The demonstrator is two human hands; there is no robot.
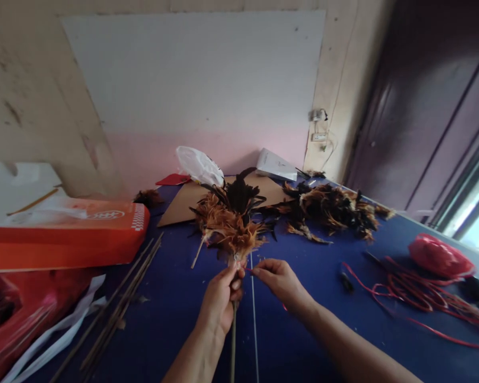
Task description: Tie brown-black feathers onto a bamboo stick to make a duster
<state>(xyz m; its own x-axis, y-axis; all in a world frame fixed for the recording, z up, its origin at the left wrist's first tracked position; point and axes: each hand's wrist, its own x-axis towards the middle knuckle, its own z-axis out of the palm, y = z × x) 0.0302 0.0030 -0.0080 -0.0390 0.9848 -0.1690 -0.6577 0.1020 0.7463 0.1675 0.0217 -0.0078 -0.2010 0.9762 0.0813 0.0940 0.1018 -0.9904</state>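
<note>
My left hand (223,295) is closed around a thin stick (233,340) just below a bunch of brown and black feathers, which together look like a feather duster (241,229). The stick's lower end runs out of view toward me. To the right of the stick, my right hand (277,276) pinches a pink-red string (248,270) that stretches to the feather base in my left hand. Part of the binding is hidden by my fingers. Behind the held feathers lies another small feather bundle (207,210) with a short stick.
A pile of loose feathers (335,207) lies at the back right. Red cord (419,292) is heaped near a red plastic bundle (441,255). Several thin sticks (120,303) lie on the left beside an orange box (64,247). Cardboard (179,205) lies at the back.
</note>
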